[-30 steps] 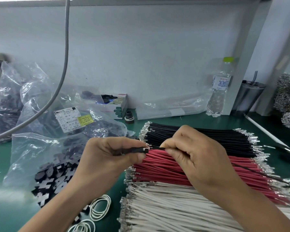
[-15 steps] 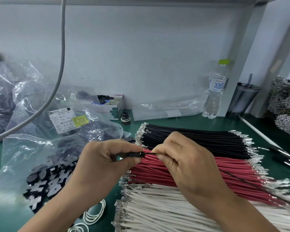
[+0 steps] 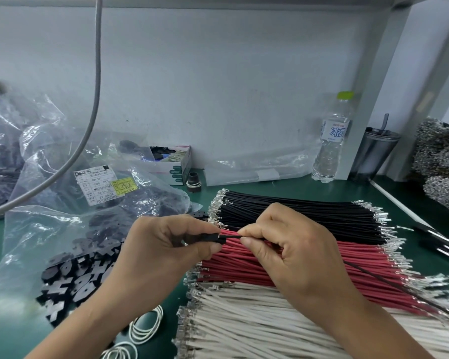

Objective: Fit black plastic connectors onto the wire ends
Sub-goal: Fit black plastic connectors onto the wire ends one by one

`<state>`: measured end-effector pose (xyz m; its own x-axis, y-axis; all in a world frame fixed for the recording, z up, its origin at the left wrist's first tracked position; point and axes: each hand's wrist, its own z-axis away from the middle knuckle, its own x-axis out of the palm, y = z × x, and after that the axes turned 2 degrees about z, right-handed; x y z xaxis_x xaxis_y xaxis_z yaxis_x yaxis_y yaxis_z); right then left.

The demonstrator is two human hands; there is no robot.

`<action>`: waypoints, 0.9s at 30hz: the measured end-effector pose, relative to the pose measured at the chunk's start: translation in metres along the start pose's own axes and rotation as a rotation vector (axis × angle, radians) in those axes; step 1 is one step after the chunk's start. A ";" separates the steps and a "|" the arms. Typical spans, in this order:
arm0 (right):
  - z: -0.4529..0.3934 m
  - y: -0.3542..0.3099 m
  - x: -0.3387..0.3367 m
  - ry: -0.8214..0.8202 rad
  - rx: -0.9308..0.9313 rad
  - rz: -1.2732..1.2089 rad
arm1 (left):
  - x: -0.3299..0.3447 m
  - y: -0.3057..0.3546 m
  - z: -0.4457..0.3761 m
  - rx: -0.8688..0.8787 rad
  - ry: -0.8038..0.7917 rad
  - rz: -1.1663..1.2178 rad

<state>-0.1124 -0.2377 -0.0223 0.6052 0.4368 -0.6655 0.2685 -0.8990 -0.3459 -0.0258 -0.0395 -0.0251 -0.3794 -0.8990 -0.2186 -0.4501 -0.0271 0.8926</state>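
My left hand pinches a small black plastic connector between thumb and fingers. My right hand pinches a thin black wire whose left end sits in the connector's opening; the wire's tail trails out to the right over the red wires. Below the hands lie three stacks of terminated wires: black wires, red wires and white wires. Loose black connectors spill from a clear bag at the lower left.
Clear plastic bags with a label fill the left side. A small box, a water bottle and a metal tumbler stand along the back wall. White rubber bands lie on the green mat. A grey cable hangs at left.
The hands drifted slightly left and lower over the red wires. The wire's metal terminal, visible outside the connector earlier, is now inside it, with only black insulation showing between the fingers.
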 end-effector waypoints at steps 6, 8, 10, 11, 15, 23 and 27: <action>-0.001 -0.002 -0.001 -0.001 -0.007 -0.028 | 0.000 -0.001 0.000 -0.011 -0.001 0.002; -0.001 -0.003 0.000 0.002 -0.013 -0.005 | 0.000 0.000 0.001 -0.009 0.003 -0.023; -0.001 -0.004 0.003 0.005 -0.016 0.019 | 0.000 0.000 0.001 -0.004 0.011 -0.064; -0.001 -0.004 0.004 0.008 -0.015 0.019 | 0.000 0.001 0.001 -0.003 0.019 -0.071; -0.001 -0.006 0.005 0.025 -0.021 -0.007 | 0.000 0.001 0.001 -0.007 0.038 -0.076; -0.001 -0.006 0.008 0.024 -0.065 0.020 | 0.000 -0.001 0.001 0.024 -0.012 -0.127; -0.004 -0.004 0.003 0.190 -0.132 0.215 | 0.003 0.000 0.000 0.030 0.068 -0.075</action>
<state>-0.1090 -0.2331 -0.0207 0.7849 0.2335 -0.5740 0.2064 -0.9719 -0.1132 -0.0267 -0.0423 -0.0260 -0.2884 -0.9228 -0.2556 -0.4994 -0.0828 0.8624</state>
